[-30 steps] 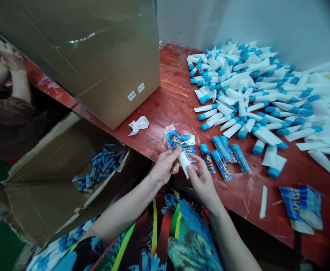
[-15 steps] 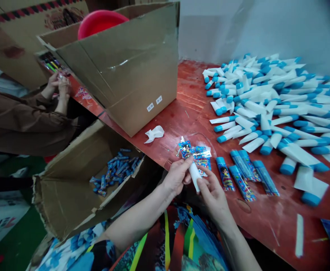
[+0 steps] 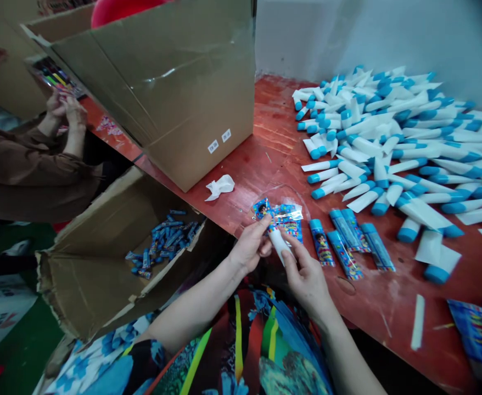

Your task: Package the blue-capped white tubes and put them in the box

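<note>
The person's left hand [image 3: 250, 245] and right hand [image 3: 304, 277] meet just off the near edge of a red-painted wooden table [image 3: 276, 118]. Between them is a white plastic tube [image 3: 281, 247], held in a narrow grip by the fingertips of the right hand and the left hand's thumb and fingers. The left hand also pinches a clear cellophane wrapper printed in blue with a cartoon figure [image 3: 277, 215], which stands just above the tube; whether the tube has entered it is hidden by the fingers.

On the table, just right of the hands, lie slim blue-printed wrapped tubes [image 3: 346, 241]. Beyond them spreads a large heap of white tubes with blue caps [image 3: 383, 134]. Flat blue printed sleeves [image 3: 474, 332] lie at the table's right near edge, and a crumpled white tissue [image 3: 220, 187] lies left of the hands.

A tall brown cardboard carton [image 3: 171, 93] on the table stands between the hands and a co-worker's two hands [image 3: 63, 115]. Below the table's left edge, an open cardboard box [image 3: 88, 258] holds blue wrapped tubes [image 3: 161, 241].
</note>
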A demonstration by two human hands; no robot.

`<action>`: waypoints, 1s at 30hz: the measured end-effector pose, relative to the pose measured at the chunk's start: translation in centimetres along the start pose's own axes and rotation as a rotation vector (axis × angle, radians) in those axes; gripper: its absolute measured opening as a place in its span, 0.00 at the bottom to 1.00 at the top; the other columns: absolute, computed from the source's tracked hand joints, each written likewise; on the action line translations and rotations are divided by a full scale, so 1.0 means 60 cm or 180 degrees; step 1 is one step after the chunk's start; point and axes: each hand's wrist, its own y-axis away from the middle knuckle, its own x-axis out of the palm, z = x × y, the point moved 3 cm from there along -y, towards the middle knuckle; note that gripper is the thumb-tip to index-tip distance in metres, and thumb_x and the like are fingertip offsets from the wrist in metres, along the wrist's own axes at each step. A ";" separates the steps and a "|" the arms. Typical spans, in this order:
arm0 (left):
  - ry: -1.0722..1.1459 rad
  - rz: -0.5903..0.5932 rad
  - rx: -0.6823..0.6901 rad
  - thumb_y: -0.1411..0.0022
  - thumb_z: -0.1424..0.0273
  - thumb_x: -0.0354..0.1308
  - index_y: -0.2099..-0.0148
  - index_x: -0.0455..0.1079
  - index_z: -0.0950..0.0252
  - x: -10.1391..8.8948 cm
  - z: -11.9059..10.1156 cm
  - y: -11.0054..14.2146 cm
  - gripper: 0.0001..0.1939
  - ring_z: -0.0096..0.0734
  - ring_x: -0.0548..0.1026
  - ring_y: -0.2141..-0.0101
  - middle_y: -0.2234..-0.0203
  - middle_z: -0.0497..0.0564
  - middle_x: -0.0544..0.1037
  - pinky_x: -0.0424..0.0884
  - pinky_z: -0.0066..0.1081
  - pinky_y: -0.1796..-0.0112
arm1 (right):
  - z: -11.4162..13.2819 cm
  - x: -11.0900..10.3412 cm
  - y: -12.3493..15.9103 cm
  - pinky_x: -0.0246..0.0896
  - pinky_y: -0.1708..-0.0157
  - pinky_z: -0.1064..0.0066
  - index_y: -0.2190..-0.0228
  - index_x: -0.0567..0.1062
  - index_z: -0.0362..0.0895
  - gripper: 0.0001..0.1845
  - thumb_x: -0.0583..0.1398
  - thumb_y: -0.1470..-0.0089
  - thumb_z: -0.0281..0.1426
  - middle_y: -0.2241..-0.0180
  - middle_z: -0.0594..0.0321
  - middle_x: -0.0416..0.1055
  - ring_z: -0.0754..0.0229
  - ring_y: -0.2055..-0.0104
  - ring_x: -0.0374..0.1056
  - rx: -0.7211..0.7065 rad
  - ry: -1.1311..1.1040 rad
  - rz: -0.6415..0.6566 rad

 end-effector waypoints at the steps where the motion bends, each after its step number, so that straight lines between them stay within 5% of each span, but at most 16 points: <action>1: -0.0028 0.0005 0.0002 0.39 0.51 0.67 0.66 0.72 0.67 -0.001 -0.005 -0.003 0.22 0.16 0.54 0.86 0.85 0.42 0.64 0.46 0.25 0.81 | 0.000 0.000 0.000 0.74 0.56 0.55 0.42 0.75 0.49 0.23 0.58 0.33 0.44 0.57 0.55 0.79 0.48 0.58 0.76 0.0036 -0.0079 -0.0013; 3: -0.0073 -0.0012 -0.0041 0.40 0.50 0.68 0.66 0.73 0.67 0.001 -0.010 -0.008 0.23 0.17 0.53 0.87 0.88 0.41 0.61 0.46 0.25 0.81 | -0.003 0.004 0.000 0.71 0.69 0.63 0.41 0.74 0.48 0.26 0.59 0.35 0.46 0.66 0.60 0.77 0.55 0.69 0.72 0.0292 -0.0516 -0.0034; 5: -0.0058 -0.0114 -0.0073 0.41 0.49 0.69 0.68 0.72 0.66 0.004 -0.010 -0.010 0.24 0.17 0.51 0.87 0.90 0.39 0.57 0.46 0.25 0.81 | -0.006 0.013 -0.001 0.58 0.82 0.70 0.39 0.71 0.47 0.31 0.59 0.37 0.49 0.74 0.67 0.69 0.62 0.81 0.59 0.0633 -0.1059 0.0031; 7: -0.0037 -0.0246 -0.0050 0.41 0.47 0.68 0.69 0.70 0.65 0.007 -0.005 -0.009 0.25 0.18 0.50 0.88 0.92 0.38 0.55 0.46 0.26 0.82 | -0.005 0.024 -0.002 0.48 0.85 0.72 0.36 0.67 0.47 0.34 0.59 0.37 0.50 0.76 0.71 0.66 0.65 0.84 0.51 0.0790 -0.1291 0.0119; 13: -0.0166 -0.0317 0.0111 0.43 0.45 0.69 0.73 0.66 0.65 0.016 0.032 0.008 0.29 0.17 0.54 0.86 0.89 0.40 0.59 0.46 0.27 0.82 | 0.014 0.023 -0.009 0.66 0.72 0.66 0.43 0.69 0.45 0.23 0.56 0.34 0.43 0.74 0.66 0.71 0.57 0.73 0.71 0.0276 -0.0245 -0.0206; 17: -0.0211 -0.0107 -0.0025 0.44 0.41 0.66 0.74 0.67 0.66 0.018 0.050 0.015 0.31 0.17 0.57 0.86 0.86 0.43 0.64 0.48 0.26 0.82 | 0.016 0.009 -0.020 0.68 0.67 0.64 0.47 0.71 0.48 0.17 0.57 0.35 0.39 0.71 0.63 0.78 0.53 0.69 0.77 0.0162 0.0514 -0.0162; 21: -0.0356 0.0142 -0.0042 0.43 0.45 0.68 0.68 0.70 0.66 0.010 0.025 0.003 0.27 0.17 0.56 0.87 0.86 0.41 0.64 0.47 0.26 0.82 | 0.006 -0.004 -0.020 0.73 0.63 0.61 0.45 0.70 0.47 0.20 0.57 0.34 0.42 0.66 0.61 0.79 0.54 0.65 0.77 0.0077 -0.0060 -0.0024; 27: -0.0227 0.0253 -0.0064 0.39 0.49 0.67 0.67 0.68 0.64 0.003 0.001 -0.007 0.23 0.20 0.55 0.89 0.91 0.39 0.59 0.50 0.26 0.83 | -0.008 -0.011 -0.003 0.77 0.56 0.58 0.36 0.65 0.50 0.33 0.65 0.39 0.41 0.60 0.61 0.79 0.57 0.63 0.77 0.0411 -0.1245 0.0823; 30: -0.0159 0.0311 -0.0105 0.40 0.50 0.68 0.64 0.68 0.65 0.005 0.012 -0.002 0.23 0.20 0.56 0.88 0.91 0.38 0.60 0.54 0.26 0.83 | -0.026 -0.009 -0.005 0.78 0.54 0.57 0.40 0.69 0.50 0.32 0.69 0.43 0.40 0.61 0.63 0.81 0.55 0.61 0.79 0.0600 -0.1636 0.0703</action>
